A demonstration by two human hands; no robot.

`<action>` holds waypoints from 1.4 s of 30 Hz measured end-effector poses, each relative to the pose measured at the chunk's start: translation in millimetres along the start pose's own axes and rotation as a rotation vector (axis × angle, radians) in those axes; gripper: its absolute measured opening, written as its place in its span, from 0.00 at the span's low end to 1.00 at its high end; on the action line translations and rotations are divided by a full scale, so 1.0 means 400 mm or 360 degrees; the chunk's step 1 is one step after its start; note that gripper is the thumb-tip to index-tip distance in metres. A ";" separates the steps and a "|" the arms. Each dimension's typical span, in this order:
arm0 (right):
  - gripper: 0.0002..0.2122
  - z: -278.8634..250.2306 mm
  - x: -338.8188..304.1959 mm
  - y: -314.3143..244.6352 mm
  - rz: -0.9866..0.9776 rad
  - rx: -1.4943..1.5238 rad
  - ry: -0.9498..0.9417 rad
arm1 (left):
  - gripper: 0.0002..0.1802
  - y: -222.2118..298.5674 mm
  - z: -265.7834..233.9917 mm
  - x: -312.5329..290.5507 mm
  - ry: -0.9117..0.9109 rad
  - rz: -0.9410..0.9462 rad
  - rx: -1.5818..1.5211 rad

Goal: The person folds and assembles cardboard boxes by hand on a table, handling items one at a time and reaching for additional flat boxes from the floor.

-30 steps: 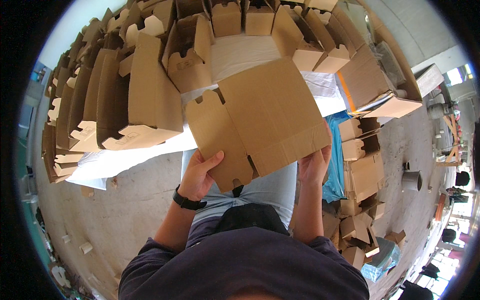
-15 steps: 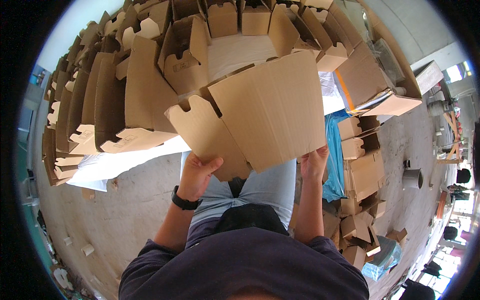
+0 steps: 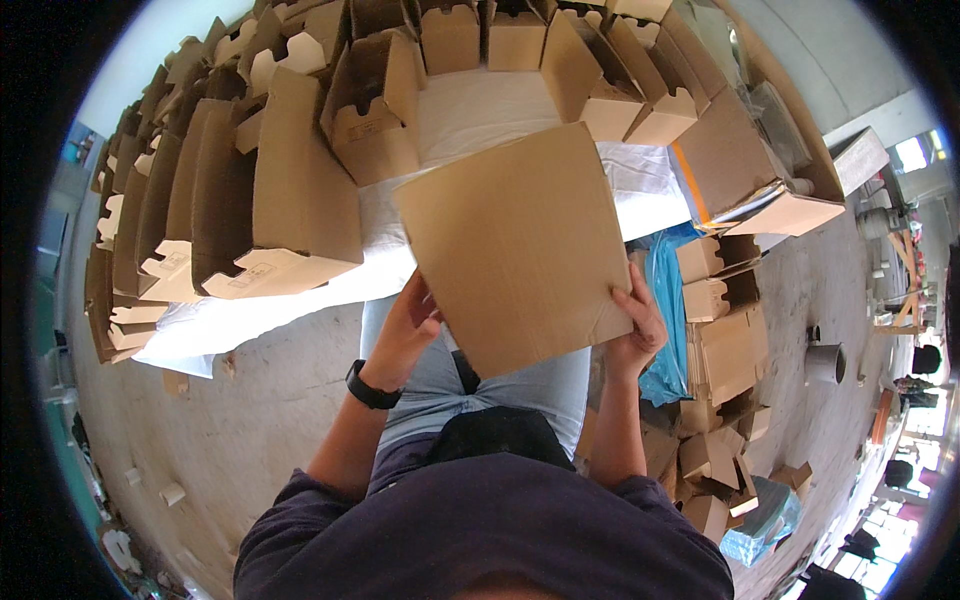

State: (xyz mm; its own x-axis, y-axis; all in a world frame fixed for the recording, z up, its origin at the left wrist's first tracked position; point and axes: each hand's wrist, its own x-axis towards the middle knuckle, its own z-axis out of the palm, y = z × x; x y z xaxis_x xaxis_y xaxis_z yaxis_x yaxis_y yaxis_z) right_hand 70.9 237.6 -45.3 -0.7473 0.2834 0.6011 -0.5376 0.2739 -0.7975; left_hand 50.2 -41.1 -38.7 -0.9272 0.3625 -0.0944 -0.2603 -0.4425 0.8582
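A brown cardboard box [image 3: 515, 250] is held up in front of me, tilted, with one broad plain panel facing me. My left hand [image 3: 407, 325] is at its lower left edge, the thumb bent near the edge and the other fingers partly hidden behind the board. On the lower right corner my right hand [image 3: 636, 320] grips the box, fingertips lying on the panel. What lies behind that panel is hidden from view. My lap, in light jeans, is below the box.
Rows of open cardboard boxes [image 3: 305, 180] with notched fronts stand left and ahead on a white-covered table [image 3: 485, 105]. Right of me are a blue plastic sheet [image 3: 663, 320] and stacked flattened cartons [image 3: 733, 350]. A grey bucket [image 3: 825, 361] stands on the floor further right.
The notched side flap that stuck out at the left is no longer visible; a plain panel now faces me. Both hands have shifted their hold, the right fingers now over the panel's edge.
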 end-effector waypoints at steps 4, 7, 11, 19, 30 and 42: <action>0.12 0.005 0.003 0.002 -0.0280 -0.0242 -0.0284 | 0.45 0.008 -0.010 -0.004 -0.0076 -0.0103 0.0381; 0.18 -0.003 0.008 -0.003 -0.0155 -0.0385 -0.0400 | 0.37 0.039 -0.006 0.021 -0.0089 0.0000 0.0884; 0.23 -0.034 -0.071 0.061 0.0481 0.0043 -0.0269 | 0.33 -0.010 -0.112 0.068 -0.0179 -0.0097 0.1178; 0.25 -0.002 -0.070 0.042 0.0596 0.0088 -0.0363 | 0.32 -0.029 -0.103 0.167 0.0011 0.0964 0.1006; 0.29 0.047 -0.022 0.003 0.0428 0.0212 -0.0380 | 0.42 0.034 -0.012 0.080 0.0226 0.0166 0.0538; 0.36 0.060 0.003 -0.042 0.0409 0.0327 -0.0355 | 0.28 0.041 0.018 0.075 0.0461 -0.0338 -0.0321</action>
State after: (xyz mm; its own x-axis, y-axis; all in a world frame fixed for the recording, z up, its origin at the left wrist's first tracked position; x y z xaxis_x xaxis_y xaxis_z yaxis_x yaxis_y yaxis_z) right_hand 69.6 211.5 -32.4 -0.9221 0.1060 0.3723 -0.3719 0.0242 -0.9280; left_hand 20.0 -31.6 -24.1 -0.8770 0.2297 -0.4220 -0.4751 -0.5448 0.6910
